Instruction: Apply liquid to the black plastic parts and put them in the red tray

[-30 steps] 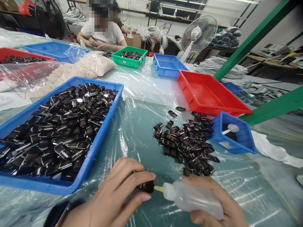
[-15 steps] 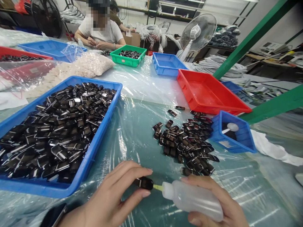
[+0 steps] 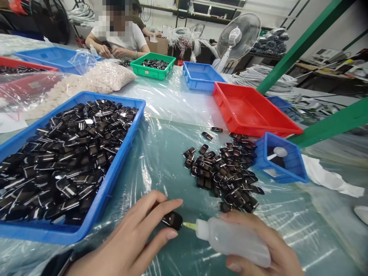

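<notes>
My left hand (image 3: 138, 234) holds a small glossy black plastic piece (image 3: 173, 220) between thumb and fingers, low over the table. My right hand (image 3: 267, 245) is wrapped round a translucent white squeeze bottle (image 3: 235, 239), which lies nearly level. The bottle's thin yellow-green tip (image 3: 189, 226) points left and meets, or almost meets, the right end of the piece; I cannot tell which. Beyond my right hand, a loose pile of similar black pieces (image 3: 224, 165) lies on the plastic-covered table. A long blue tray (image 3: 122, 161) heaped with such pieces stands on the left.
A small blue bin (image 3: 296, 166) with a white scoop (image 3: 278, 152) stands right of the pile, by a red tray (image 3: 258, 111) and green posts (image 3: 339, 122). Farther back are a green tray (image 3: 152, 76), a blue tray (image 3: 201, 76), a bag of pale parts (image 3: 106, 76) and a seated co-worker (image 3: 123, 42).
The black piece has turned slightly in my left fingers, its right end now lower. The bottle stays at its end. The whole view has shifted a little.
</notes>
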The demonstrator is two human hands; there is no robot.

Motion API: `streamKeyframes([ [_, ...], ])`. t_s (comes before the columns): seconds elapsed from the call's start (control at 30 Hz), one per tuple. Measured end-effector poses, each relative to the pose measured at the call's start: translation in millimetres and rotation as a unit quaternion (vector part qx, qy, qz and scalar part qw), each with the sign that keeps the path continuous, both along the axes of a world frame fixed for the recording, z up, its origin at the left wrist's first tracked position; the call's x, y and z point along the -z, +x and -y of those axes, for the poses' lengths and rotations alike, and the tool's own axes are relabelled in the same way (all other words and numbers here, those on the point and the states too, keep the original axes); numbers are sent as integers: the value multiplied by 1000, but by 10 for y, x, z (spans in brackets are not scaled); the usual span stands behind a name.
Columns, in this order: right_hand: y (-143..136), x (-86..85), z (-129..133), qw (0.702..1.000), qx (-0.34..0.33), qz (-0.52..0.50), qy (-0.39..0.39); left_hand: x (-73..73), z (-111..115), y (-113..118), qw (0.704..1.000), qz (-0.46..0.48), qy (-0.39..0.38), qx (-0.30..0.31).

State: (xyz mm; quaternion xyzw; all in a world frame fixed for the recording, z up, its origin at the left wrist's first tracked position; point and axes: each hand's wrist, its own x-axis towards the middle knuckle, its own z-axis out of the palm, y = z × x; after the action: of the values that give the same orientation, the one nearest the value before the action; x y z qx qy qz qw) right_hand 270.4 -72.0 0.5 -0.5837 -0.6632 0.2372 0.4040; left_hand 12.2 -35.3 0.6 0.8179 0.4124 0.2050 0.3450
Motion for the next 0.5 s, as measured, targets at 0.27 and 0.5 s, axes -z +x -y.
streamKeyframes([
  [0.27,41,-103,-76,995,-100,-5,-30,50,-10,19,999,39,23,0],
  [0.5,69,-23,-37,997,-72,-1,-36,89,6,25,997,66,50,-2],
])
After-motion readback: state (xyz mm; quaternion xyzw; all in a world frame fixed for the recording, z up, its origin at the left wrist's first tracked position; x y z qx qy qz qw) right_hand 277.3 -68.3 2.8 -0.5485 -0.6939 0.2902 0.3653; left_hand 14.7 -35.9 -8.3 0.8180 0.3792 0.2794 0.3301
